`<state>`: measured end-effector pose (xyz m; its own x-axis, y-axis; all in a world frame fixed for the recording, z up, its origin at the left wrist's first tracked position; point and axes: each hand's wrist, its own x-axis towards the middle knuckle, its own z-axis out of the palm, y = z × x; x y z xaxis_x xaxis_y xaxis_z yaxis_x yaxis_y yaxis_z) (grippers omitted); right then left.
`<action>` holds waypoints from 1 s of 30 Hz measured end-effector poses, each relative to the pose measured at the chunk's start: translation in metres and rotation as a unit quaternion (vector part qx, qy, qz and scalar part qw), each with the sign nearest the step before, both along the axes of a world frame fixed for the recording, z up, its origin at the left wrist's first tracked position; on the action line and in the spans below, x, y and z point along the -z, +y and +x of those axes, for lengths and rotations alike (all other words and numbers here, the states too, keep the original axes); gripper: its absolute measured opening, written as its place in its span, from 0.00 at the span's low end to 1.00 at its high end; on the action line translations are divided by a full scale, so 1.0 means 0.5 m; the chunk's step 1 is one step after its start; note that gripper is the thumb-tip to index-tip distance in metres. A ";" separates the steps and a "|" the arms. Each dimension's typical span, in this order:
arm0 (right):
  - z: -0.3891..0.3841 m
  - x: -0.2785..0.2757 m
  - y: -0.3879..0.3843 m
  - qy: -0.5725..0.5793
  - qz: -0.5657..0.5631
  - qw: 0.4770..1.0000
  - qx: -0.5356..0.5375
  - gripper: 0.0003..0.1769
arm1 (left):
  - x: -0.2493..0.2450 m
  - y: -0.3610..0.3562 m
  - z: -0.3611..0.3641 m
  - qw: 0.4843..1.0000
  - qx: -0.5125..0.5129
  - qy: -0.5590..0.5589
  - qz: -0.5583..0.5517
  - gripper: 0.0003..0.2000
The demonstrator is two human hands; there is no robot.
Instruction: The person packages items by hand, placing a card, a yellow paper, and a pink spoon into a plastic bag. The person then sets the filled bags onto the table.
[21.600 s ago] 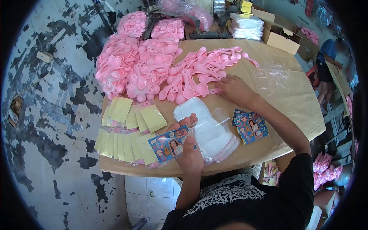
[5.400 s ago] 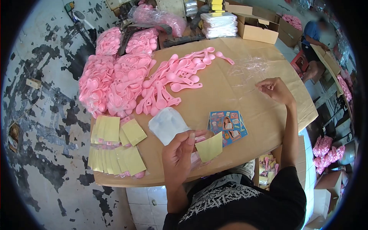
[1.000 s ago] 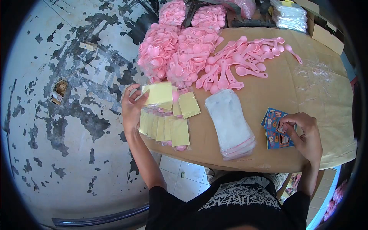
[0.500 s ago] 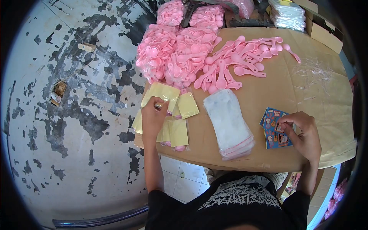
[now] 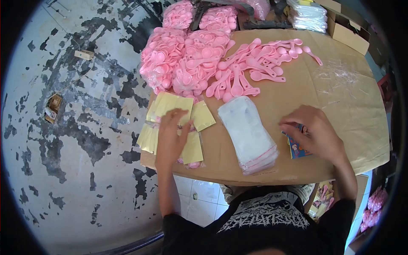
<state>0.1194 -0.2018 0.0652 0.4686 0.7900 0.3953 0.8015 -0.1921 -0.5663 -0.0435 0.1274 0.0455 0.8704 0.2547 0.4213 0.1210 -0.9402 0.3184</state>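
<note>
My left hand (image 5: 171, 135) is over several yellow cards in clear bags (image 5: 172, 104), its fingers apart and nothing seen between them. Pink pieces show under these packets. At the right, my right hand (image 5: 312, 129) is above a small stack of blue printed cards (image 5: 297, 148) and hides much of it. Its thumb and fingers are curved close together; whether they hold a card is hidden. Between the hands lies a stack of clear plastic bags (image 5: 248, 134). Loose pink spoons (image 5: 238, 80) are heaped beyond the bags.
Full bags of pink spoons (image 5: 197, 59) stand at the back left of the brown-covered table (image 5: 297, 174). More clear bags (image 5: 308, 16) and an open cardboard box (image 5: 348, 34) are at the back right. Thin plastic scraps (image 5: 340, 78) lie on the right side.
My left hand has opened over the yellow packets. My right hand has moved left and up over the blue cards, covering more of them. The whole view has shifted slightly.
</note>
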 end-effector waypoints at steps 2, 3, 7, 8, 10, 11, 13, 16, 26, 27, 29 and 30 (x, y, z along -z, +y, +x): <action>0.010 0.017 0.045 -0.042 -0.057 0.997 0.013 0.12 | 0.002 -0.064 -0.021 0.988 0.078 0.037 -0.131 0.16; 0.013 0.027 0.064 -0.064 -0.086 0.994 0.017 0.14 | 0.017 -0.096 -0.032 0.977 0.135 0.049 -0.159 0.16; 0.012 0.031 0.119 0.024 -0.236 0.971 0.003 0.16 | 0.061 -0.181 -0.028 0.961 0.241 -0.004 -0.138 0.19; 0.012 0.026 0.120 0.058 -0.232 0.971 0.001 0.16 | 0.069 -0.188 -0.031 0.958 0.246 -0.011 -0.147 0.19; 0.015 0.026 0.123 0.092 -0.221 0.971 -0.010 0.16 | 0.098 -0.190 -0.028 0.963 0.230 -0.023 -0.139 0.19; 0.018 0.028 0.120 0.093 -0.213 0.972 -0.017 0.15 | 0.107 -0.190 -0.026 0.965 0.224 -0.029 -0.135 0.18; 0.019 0.025 0.117 0.080 -0.212 0.974 -0.024 0.15 | 0.113 -0.192 -0.023 0.968 0.220 -0.040 -0.117 0.17; 0.023 0.017 0.103 0.046 -0.217 0.975 -0.019 0.14 | 0.120 -0.194 -0.016 0.967 0.219 -0.055 -0.115 0.17; 0.034 -0.029 0.020 0.189 -0.008 0.981 0.032 0.07 | 0.111 -0.195 -0.015 0.971 0.208 -0.049 -0.104 0.16; 0.025 -0.029 0.011 0.184 0.032 0.982 0.026 0.07 | 0.096 -0.203 -0.011 0.968 0.221 -0.061 -0.105 0.22; -0.008 -0.041 0.005 0.159 0.027 0.987 -0.015 0.06 | 0.065 -0.246 0.001 0.915 0.281 -0.076 -0.279 0.25; -0.027 -0.050 0.004 0.149 0.022 0.988 -0.038 0.06 | 0.058 -0.276 0.006 0.873 0.304 -0.064 -0.376 0.26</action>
